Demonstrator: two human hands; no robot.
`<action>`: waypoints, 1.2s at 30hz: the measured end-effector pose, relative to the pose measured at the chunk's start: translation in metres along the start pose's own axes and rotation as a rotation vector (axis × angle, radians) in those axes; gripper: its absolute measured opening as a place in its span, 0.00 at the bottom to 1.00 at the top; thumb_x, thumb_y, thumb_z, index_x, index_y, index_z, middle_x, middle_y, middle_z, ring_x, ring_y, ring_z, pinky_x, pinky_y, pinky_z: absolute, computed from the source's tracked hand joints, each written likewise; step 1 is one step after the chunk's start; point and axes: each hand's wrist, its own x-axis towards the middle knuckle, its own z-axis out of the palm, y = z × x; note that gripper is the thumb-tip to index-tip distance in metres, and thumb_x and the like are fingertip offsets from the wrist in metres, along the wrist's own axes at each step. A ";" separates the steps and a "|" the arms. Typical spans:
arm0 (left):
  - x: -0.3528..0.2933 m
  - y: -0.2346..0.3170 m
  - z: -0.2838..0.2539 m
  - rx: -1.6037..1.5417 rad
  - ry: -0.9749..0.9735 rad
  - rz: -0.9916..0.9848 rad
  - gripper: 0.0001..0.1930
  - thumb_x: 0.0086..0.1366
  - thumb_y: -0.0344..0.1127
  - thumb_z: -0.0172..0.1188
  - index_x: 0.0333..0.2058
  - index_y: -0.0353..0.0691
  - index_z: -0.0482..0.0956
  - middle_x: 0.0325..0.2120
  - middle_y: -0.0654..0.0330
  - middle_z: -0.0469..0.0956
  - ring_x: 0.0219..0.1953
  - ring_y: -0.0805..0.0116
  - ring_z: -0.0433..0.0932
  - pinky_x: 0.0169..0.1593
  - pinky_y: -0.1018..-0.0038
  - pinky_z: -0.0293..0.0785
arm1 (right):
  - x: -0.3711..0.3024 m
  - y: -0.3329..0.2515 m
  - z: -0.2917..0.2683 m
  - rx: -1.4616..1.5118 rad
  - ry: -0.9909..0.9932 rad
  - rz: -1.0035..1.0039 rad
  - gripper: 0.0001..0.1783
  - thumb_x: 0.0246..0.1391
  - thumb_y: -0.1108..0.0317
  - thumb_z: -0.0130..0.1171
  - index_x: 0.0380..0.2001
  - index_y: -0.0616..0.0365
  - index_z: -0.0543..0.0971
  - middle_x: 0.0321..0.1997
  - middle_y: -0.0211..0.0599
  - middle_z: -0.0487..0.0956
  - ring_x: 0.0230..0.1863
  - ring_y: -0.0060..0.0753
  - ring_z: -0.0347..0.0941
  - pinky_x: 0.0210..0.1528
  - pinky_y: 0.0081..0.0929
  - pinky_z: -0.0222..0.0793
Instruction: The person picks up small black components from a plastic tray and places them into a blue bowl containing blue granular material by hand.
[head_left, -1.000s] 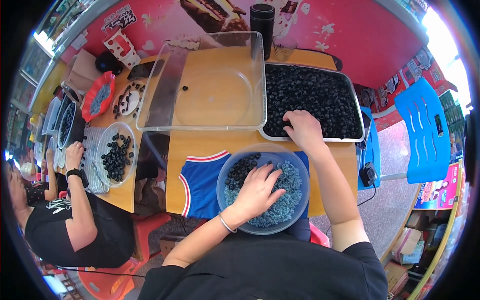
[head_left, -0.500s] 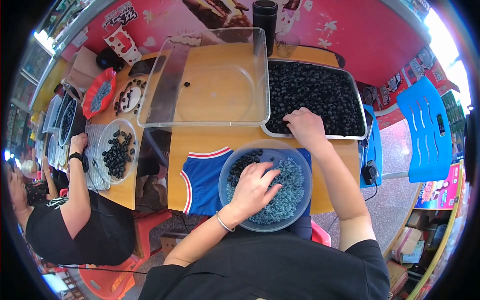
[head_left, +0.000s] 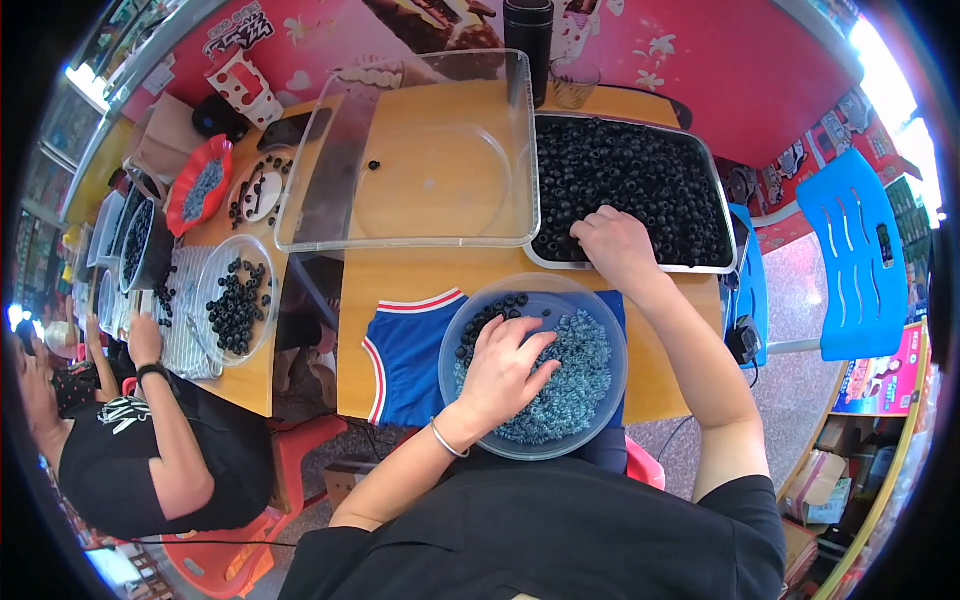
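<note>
Left hand [head_left: 505, 365] lies spread, palm down, inside the clear bowl [head_left: 600, 310]; right hand [head_left: 612, 245], just beyond the bowl, pinches dark berries [head_left: 640, 175]—best lifted lightly, few at once.

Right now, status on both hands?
Left hand spread in clear bowl. Right hand on dark berries in tray. Nothing blocking.
</note>
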 end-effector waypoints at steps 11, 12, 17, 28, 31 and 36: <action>0.004 -0.005 0.001 0.056 0.010 -0.011 0.17 0.57 0.38 0.65 0.44 0.41 0.78 0.46 0.54 0.74 0.50 0.54 0.73 0.61 0.52 0.61 | -0.023 -0.040 -0.031 0.671 0.121 0.047 0.08 0.46 0.74 0.60 0.33 0.58 0.80 0.33 0.40 0.80 0.35 0.45 0.78 0.37 0.37 0.75; 0.003 -0.004 -0.001 0.071 0.011 -0.008 0.17 0.57 0.38 0.65 0.44 0.41 0.78 0.46 0.54 0.74 0.51 0.54 0.73 0.61 0.52 0.60 | -0.029 -0.047 -0.032 0.666 0.127 0.045 0.08 0.46 0.74 0.60 0.33 0.58 0.80 0.33 0.40 0.80 0.35 0.45 0.78 0.37 0.37 0.75; 0.007 -0.007 0.003 0.126 -0.016 -0.003 0.17 0.57 0.39 0.64 0.45 0.41 0.78 0.47 0.54 0.73 0.53 0.54 0.71 0.62 0.52 0.60 | -0.030 -0.050 -0.030 0.706 0.089 -0.032 0.07 0.46 0.78 0.62 0.32 0.62 0.81 0.33 0.42 0.80 0.34 0.42 0.79 0.36 0.32 0.75; 0.006 -0.008 0.006 0.002 0.019 0.048 0.17 0.57 0.38 0.64 0.44 0.39 0.77 0.47 0.51 0.73 0.53 0.51 0.71 0.62 0.53 0.61 | 0.020 -0.023 -0.002 0.328 -0.067 0.269 0.12 0.49 0.72 0.60 0.39 0.56 0.78 0.36 0.42 0.76 0.41 0.48 0.76 0.43 0.42 0.74; 0.006 -0.008 0.005 0.029 -0.013 0.025 0.18 0.57 0.38 0.65 0.45 0.39 0.76 0.49 0.50 0.72 0.56 0.49 0.69 0.62 0.52 0.60 | 0.023 -0.027 0.000 0.255 -0.066 0.271 0.11 0.47 0.72 0.59 0.37 0.56 0.77 0.36 0.42 0.76 0.41 0.46 0.76 0.42 0.42 0.75; 0.015 -0.009 0.012 0.171 -0.034 0.009 0.20 0.57 0.40 0.64 0.47 0.38 0.76 0.54 0.46 0.70 0.62 0.47 0.62 0.65 0.52 0.55 | 0.023 -0.027 0.007 0.142 -0.026 0.188 0.10 0.46 0.73 0.57 0.35 0.54 0.77 0.34 0.39 0.76 0.41 0.41 0.76 0.37 0.39 0.76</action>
